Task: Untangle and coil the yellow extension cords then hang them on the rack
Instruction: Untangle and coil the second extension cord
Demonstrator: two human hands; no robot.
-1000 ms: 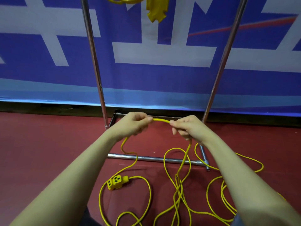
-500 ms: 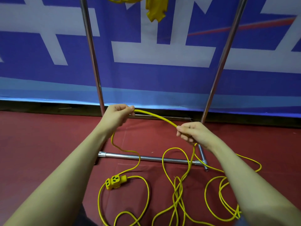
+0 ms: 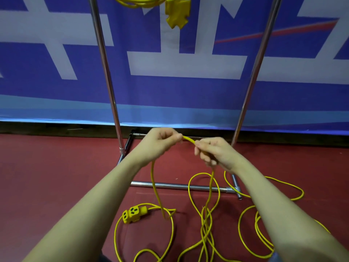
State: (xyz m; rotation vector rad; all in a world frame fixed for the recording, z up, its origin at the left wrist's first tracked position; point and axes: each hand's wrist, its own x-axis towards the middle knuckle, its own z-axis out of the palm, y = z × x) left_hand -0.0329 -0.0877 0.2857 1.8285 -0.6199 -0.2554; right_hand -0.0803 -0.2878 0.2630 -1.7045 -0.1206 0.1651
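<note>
A yellow extension cord [image 3: 205,220] lies in loose tangled loops on the red floor, its socket block [image 3: 134,213] at lower centre-left. My left hand [image 3: 160,141] and my right hand [image 3: 213,151] each grip the cord close together, a short arc of it between them. One strand hangs from each hand to the floor. A coiled yellow cord [image 3: 139,0] with its socket end [image 3: 177,14] hangs at the top edge, between the uprights of the metal rack [image 3: 105,72].
The rack's base bars [image 3: 179,186] lie on the floor under my hands, with cord loops crossing them at the right. A blue and white banner [image 3: 185,65] stands behind the rack. More cord loops [image 3: 264,233] spread at the right.
My hands were together, spread apart along the cord, and have come back together. The strand under my left hand has pulled straighter and lifted from the floor.
</note>
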